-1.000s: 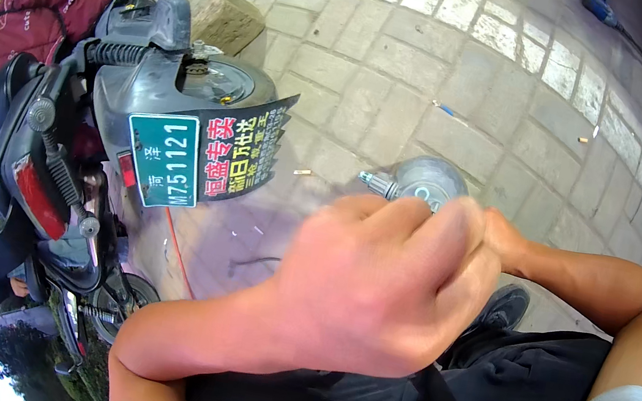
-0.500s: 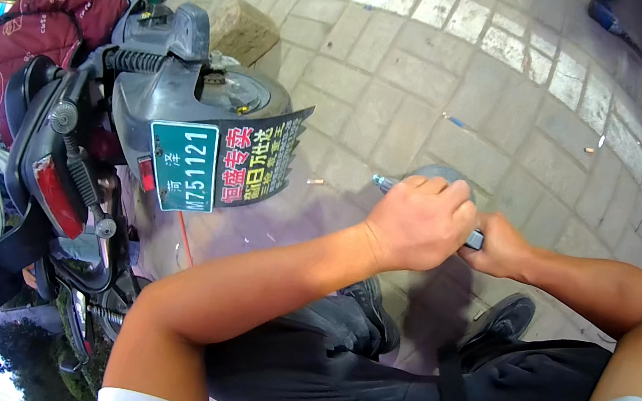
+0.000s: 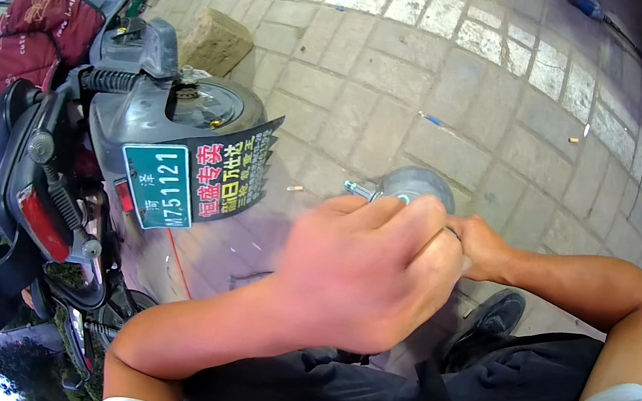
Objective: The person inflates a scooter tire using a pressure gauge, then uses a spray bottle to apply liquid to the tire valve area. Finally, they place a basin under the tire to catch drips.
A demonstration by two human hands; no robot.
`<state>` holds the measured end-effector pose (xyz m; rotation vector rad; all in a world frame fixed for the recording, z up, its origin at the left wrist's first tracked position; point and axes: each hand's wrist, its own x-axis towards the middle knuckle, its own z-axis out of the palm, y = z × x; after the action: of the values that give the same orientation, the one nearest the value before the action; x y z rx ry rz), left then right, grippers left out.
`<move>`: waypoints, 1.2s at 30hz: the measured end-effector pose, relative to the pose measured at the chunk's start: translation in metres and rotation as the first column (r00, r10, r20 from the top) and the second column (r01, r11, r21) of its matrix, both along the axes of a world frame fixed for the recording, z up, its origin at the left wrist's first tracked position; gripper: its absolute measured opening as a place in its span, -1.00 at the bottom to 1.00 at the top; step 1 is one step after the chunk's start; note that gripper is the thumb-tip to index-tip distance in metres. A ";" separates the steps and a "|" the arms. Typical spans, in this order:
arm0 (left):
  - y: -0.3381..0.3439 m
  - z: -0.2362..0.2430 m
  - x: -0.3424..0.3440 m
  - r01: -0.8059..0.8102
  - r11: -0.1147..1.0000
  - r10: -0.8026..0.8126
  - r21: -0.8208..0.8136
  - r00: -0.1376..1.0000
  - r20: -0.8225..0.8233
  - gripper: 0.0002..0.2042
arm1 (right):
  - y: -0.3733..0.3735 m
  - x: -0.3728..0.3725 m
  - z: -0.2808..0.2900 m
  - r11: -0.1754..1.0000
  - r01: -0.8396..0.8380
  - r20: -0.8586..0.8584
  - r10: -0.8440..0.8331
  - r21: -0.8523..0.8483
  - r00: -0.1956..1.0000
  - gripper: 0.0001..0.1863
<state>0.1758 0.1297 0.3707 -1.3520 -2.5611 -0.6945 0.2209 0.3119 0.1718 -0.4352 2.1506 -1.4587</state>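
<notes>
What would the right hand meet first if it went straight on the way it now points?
Most likely the left hand: the right hand points leftward across the picture, toward it. The two look close together, but the depth between them is unclear.

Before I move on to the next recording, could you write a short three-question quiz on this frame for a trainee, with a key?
1. True or false: the left hand is curled, not spread flat.

2. What colour is the background of the number plate?
A) yellow
B) green
C) red

3. Which is nearer to the right hand: the stone block or the round grey object on the paving?

Key:
1. True.
2. B, green.
3. The round grey object, just beyond the hands.
</notes>
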 end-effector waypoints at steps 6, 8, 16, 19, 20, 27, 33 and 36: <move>0.003 -0.053 -0.002 0.025 0.988 -0.012 -0.151 0.996 0.085 -0.76 | 0.002 0.003 0.005 0.999 -0.031 0.025 0.031 0.022 0.999 -0.78; 0.004 -0.067 -0.001 0.027 0.989 -0.016 -0.144 0.997 0.075 -0.76 | 0.004 0.002 0.008 1.000 -0.021 0.036 0.021 0.019 0.999 -0.78; -0.004 -0.102 -0.009 0.028 0.998 -0.029 -0.056 0.999 -0.022 -0.81 | -0.001 -0.004 0.003 0.998 0.021 0.009 -0.022 0.059 1.000 -0.79; -0.010 -0.079 -0.008 0.084 0.989 -0.095 -0.122 0.992 -0.087 -0.86 | -0.005 -0.005 0.017 0.999 -0.001 -0.060 -0.002 -0.041 0.998 -0.76; -0.002 -0.074 -0.006 0.030 0.989 -0.040 -0.145 0.997 -0.063 -0.85 | 0.001 -0.005 0.020 1.000 -0.001 -0.033 0.001 -0.012 0.999 -0.75; -0.004 -0.042 0.014 -0.041 0.999 0.041 0.003 0.999 -0.013 -0.81 | -0.010 0.005 0.024 0.989 -0.006 -0.161 -0.018 -0.145 0.987 -0.60; 0.014 -0.070 0.010 -0.095 0.995 0.096 -0.022 0.993 0.062 -0.78 | -0.009 -0.003 0.006 0.993 -0.003 -0.020 0.001 -0.115 1.000 -0.52; 0.007 -0.092 0.006 -0.092 0.993 0.098 -0.072 0.993 0.073 -0.78 | -0.006 -0.005 -0.005 0.989 -0.019 -0.094 0.005 -0.148 0.996 -0.50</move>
<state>0.1816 0.1368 0.2785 -1.2359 -2.7129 -0.6601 0.2155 0.3057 0.1671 -0.5796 2.1132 -1.6287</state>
